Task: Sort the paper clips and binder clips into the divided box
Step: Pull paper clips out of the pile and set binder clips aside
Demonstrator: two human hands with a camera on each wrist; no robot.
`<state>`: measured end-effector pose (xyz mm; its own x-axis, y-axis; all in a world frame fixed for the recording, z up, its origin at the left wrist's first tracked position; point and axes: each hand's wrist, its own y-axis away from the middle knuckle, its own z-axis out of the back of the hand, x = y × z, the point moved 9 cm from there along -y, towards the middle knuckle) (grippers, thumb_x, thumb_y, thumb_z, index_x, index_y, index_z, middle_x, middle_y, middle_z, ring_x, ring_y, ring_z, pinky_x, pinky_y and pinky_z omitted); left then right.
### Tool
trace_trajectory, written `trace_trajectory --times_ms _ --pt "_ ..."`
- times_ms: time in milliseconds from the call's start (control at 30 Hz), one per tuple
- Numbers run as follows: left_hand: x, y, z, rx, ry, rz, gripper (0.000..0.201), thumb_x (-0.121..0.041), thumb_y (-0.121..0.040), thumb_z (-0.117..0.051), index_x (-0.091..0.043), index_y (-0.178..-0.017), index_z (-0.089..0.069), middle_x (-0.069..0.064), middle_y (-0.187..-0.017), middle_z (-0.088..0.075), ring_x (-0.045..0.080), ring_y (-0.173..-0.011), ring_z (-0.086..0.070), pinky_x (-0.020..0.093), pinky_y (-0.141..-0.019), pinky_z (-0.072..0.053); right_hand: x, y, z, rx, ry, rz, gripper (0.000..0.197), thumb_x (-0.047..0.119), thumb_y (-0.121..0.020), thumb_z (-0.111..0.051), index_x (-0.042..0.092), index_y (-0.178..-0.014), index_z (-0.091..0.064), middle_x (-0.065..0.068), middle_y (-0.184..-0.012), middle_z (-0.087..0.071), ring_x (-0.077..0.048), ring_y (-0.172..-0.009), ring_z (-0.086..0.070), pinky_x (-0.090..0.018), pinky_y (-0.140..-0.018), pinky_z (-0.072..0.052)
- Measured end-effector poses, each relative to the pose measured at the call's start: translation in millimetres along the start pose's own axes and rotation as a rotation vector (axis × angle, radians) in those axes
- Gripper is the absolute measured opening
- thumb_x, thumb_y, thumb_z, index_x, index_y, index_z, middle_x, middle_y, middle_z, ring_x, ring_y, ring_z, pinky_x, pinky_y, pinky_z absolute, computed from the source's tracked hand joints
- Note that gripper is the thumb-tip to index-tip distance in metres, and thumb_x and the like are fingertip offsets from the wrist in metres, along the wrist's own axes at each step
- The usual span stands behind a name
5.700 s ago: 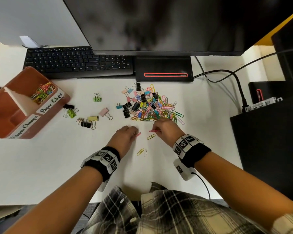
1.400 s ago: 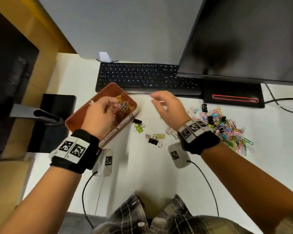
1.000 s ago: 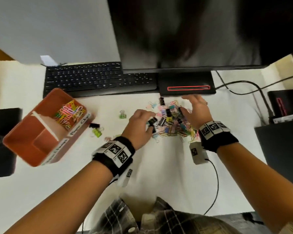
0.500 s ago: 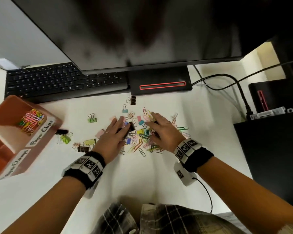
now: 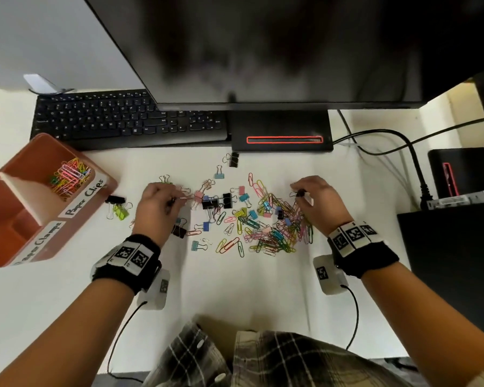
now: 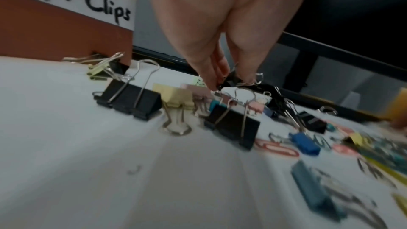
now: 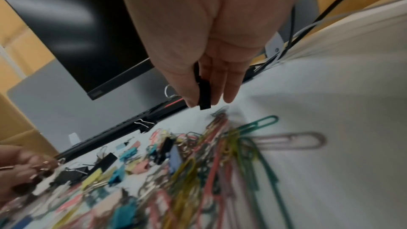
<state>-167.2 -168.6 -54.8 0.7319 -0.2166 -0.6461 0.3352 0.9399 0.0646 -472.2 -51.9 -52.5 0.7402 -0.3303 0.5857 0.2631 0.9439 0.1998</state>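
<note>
An orange divided box [image 5: 76,216] sits at the left; its far compartment, labelled Paper Clips, holds coloured paper clips [image 5: 69,178]. A spread pile of paper clips and binder clips [image 5: 257,222] lies mid-desk. My left hand [image 5: 176,199] is at the pile's left edge and pinches a small black binder clip [image 6: 231,80] just above the desk. At the pile's right edge my right hand [image 5: 299,192] pinches another black binder clip [image 7: 203,93] between thumb and fingers, lifted off the paper clips.
A black keyboard [image 5: 123,121] and a monitor [image 5: 263,51] with its base [image 5: 282,138] stand behind the pile. Cables [image 5: 389,135] run at the back right, beside a black case [image 5: 453,261]. Loose binder clips [image 5: 119,210] lie between the box and my left hand.
Half a second ago both hands lay close together on the pile. They have moved apart to its two sides, and each now pinches a black binder clip.
</note>
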Motion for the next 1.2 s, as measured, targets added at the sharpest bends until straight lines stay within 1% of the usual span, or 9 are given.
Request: trace_trajectory --times_ms 67,167,267,467,700,767,933,1033,1200 --pt "5.3 -1.5 5.9 -0.006 0.026 0.089 0.022 -0.013 -0.084 -0.064 -0.010 -0.105 -0.064 0.009 -0.120 -0.051 0.021 -0.097 -0.058 0.029 -0.087 -0.051 -3.6 -1.5 1.5 0.005 0.089 -0.052 0.034 0.013 -0.083 -0.064 0.016 -0.117 -0.061 -0.009 -0.129 -0.053 -0.026 -0.116 -0.052 -0.036 -0.101 -0.044" --pt "-13.0 0.6 14.4 -0.050 -0.076 -0.002 0.032 -0.014 -0.084 -0.064 -0.013 -0.115 -0.060 0.010 -0.124 -0.049 0.024 -0.111 -0.048 0.028 -0.096 -0.039 24.4 -7.3 5.3 -0.066 0.056 0.014 0.033 0.018 -0.086 -0.062 0.019 -0.119 -0.059 -0.006 -0.132 -0.050 -0.023 -0.121 -0.046 -0.036 -0.102 -0.042" --pt "-41.8 12.9 2.6 0.017 -0.136 -0.139 0.019 -0.017 -0.082 -0.065 -0.017 -0.100 -0.062 0.004 -0.105 -0.057 0.020 -0.094 -0.052 0.026 -0.089 -0.038 53.3 -20.4 -15.7 0.054 -0.011 0.029 0.040 0.018 -0.089 -0.058 0.021 -0.128 -0.049 -0.002 -0.133 -0.046 -0.018 -0.124 -0.043 -0.030 -0.104 -0.038" --pt "-41.5 21.7 -54.2 0.271 -0.113 0.079 0.061 -0.037 -0.077 -0.069 -0.020 -0.129 -0.042 0.008 -0.122 -0.049 0.024 -0.105 -0.053 0.040 -0.092 -0.049 58.4 -38.2 -61.2 0.248 0.139 -0.167 0.053 0.015 -0.080 -0.070 0.012 -0.127 -0.046 -0.010 -0.127 -0.040 -0.027 -0.118 -0.045 -0.034 -0.096 -0.044" --pt "-42.6 -3.1 -53.8 0.221 -0.056 0.093 0.026 -0.015 -0.081 -0.064 -0.011 -0.106 -0.061 0.008 -0.111 -0.049 0.021 -0.084 -0.056 0.030 -0.082 -0.052 47.9 -41.6 -71.5 0.284 0.033 -0.209 0.038 -0.005 -0.081 -0.061 0.012 -0.115 -0.056 -0.010 -0.111 -0.057 -0.015 -0.085 -0.054 -0.025 -0.074 -0.046" --pt "-41.0 -9.3 -39.7 0.144 -0.017 0.102 0.028 -0.016 -0.082 -0.064 -0.011 -0.109 -0.060 0.010 -0.111 -0.051 0.015 -0.082 -0.051 0.021 -0.082 -0.042 42.5 -40.4 -71.8 0.294 0.019 -0.216 0.030 0.000 -0.082 -0.062 0.013 -0.109 -0.059 -0.008 -0.107 -0.062 -0.018 -0.087 -0.057 -0.029 -0.078 -0.050" --pt "-29.8 -8.8 -15.5 0.016 -0.035 0.082 0.036 -0.023 -0.079 -0.070 -0.018 -0.112 -0.057 0.009 -0.115 -0.048 0.022 -0.097 -0.052 0.030 -0.089 -0.045 38.0 -36.6 -68.6 0.305 0.041 -0.193 0.018 0.010 -0.085 -0.063 0.013 -0.103 -0.064 -0.007 -0.106 -0.065 -0.023 -0.097 -0.061 -0.032 -0.086 -0.052" --pt "-44.1 3.7 -26.1 0.085 -0.145 -0.063 0.022 -0.013 -0.078 -0.069 -0.015 -0.099 -0.063 0.008 -0.101 -0.058 0.025 -0.091 -0.055 0.031 -0.081 -0.045 41.3 -38.7 -61.1 0.300 0.030 -0.153 0.014 0.011 -0.083 -0.066 0.011 -0.098 -0.067 -0.008 -0.105 -0.059 -0.021 -0.094 -0.059 -0.025 -0.080 -0.045" --pt "-45.4 12.7 -55.8 0.242 -0.227 -0.076 0.031 -0.006 -0.079 -0.065 -0.005 -0.110 -0.061 0.013 -0.113 -0.058 0.032 -0.096 -0.058 0.038 -0.080 -0.052 53.1 -51.1 -44.1 0.210 -0.001 -0.106 0.006 0.017 -0.085 -0.064 0.015 -0.090 -0.064 -0.001 -0.093 -0.061 -0.017 -0.085 -0.060 -0.030 -0.077 -0.051"
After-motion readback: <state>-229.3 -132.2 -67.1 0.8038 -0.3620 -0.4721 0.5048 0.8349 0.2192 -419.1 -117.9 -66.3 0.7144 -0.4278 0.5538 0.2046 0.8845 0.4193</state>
